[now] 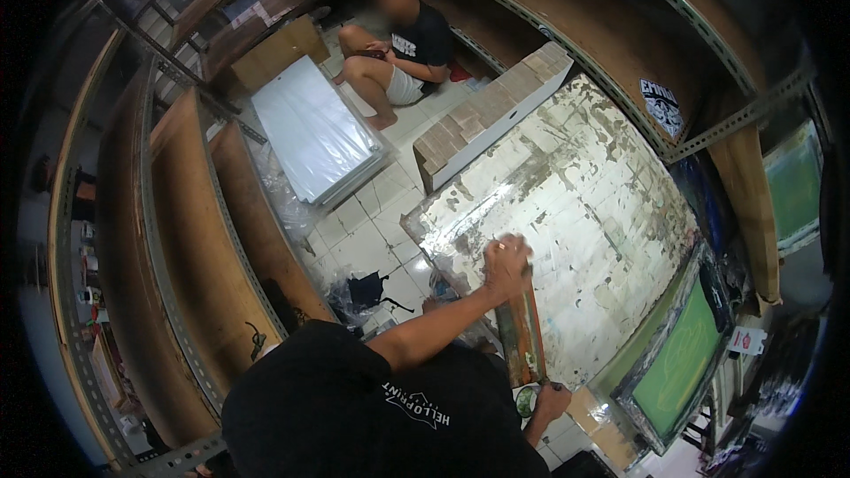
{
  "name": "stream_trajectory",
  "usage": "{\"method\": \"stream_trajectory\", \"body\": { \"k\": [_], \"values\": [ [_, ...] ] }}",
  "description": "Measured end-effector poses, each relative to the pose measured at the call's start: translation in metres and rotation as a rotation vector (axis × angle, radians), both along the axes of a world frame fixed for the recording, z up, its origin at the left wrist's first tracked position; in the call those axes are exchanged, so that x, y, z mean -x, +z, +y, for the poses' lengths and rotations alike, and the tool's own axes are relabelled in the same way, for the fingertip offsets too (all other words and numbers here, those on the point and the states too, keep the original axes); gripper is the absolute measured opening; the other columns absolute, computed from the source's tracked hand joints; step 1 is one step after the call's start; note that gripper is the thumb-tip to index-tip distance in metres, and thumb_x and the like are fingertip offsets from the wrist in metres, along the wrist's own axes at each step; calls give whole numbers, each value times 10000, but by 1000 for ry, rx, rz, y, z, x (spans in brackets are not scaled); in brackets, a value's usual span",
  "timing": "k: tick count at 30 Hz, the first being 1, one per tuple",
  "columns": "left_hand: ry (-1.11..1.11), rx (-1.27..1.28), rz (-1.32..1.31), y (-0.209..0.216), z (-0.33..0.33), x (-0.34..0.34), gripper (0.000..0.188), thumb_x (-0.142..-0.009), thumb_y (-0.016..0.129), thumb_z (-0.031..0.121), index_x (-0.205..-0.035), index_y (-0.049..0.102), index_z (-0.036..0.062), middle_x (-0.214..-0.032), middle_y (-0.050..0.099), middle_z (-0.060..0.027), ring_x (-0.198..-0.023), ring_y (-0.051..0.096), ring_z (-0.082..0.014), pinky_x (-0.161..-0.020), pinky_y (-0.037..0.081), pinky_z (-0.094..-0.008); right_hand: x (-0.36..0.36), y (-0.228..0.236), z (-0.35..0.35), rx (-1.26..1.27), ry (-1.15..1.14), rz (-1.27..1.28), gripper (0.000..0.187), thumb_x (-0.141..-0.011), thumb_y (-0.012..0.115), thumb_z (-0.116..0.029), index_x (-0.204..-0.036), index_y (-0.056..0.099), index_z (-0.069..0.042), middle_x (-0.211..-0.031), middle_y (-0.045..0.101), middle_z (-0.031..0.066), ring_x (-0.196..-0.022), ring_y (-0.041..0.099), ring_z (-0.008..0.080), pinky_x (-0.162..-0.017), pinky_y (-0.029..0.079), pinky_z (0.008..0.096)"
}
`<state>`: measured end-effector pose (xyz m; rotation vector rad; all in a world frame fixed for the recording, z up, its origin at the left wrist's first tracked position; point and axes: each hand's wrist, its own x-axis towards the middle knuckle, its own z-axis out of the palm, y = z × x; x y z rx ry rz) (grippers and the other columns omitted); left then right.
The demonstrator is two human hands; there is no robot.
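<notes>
One wooden strip (518,336) runs along the paint-flaked tabletop (611,252); the left hand (507,265) is at the strip's far end, the right hand (552,401) near its other, grips impossible to tell.

left hand (507,264) at long wooden strip (515,329)

The left hand (508,260) looks blurred; the lower edge crops the black shirt (310,398).
</notes>
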<state>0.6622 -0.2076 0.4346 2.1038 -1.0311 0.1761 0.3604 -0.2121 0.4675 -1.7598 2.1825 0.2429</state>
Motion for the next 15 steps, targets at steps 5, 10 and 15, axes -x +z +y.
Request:
{"method": "stream_trajectory", "body": {
  "k": [5,10,15],
  "values": [
    [-848,-123,-34,-15,17,64,198,-688,726,264,-771,658,98,-930,566,-66,-1031,515,-249,-860,343,-432,0,-1,1,-8,-6,-41,271,-699,737,-248,-884,744,-52,-867,702,160,-818,679,352,-727,540,460],
    [-1042,-33,-23,-36,27,121,185,-669,722,294,-680,668,118,-835,536,-48,-931,510,-225,-839,336,-397,7,-5,0,1,16,-46,266,-691,732,-240,-881,745,-55,-867,704,160,-809,678,357,-723,541,463],
    [-1174,-76,-29,-26,26,134,170,-669,688,304,-702,675,138,-869,535,-54,-929,505,-215,-819,330,-385,6,-3,3,19,39,-44,256,-694,728,-235,-877,745,-56,-872,706,159,-808,680,356,-726,540,460]
  ]
}}
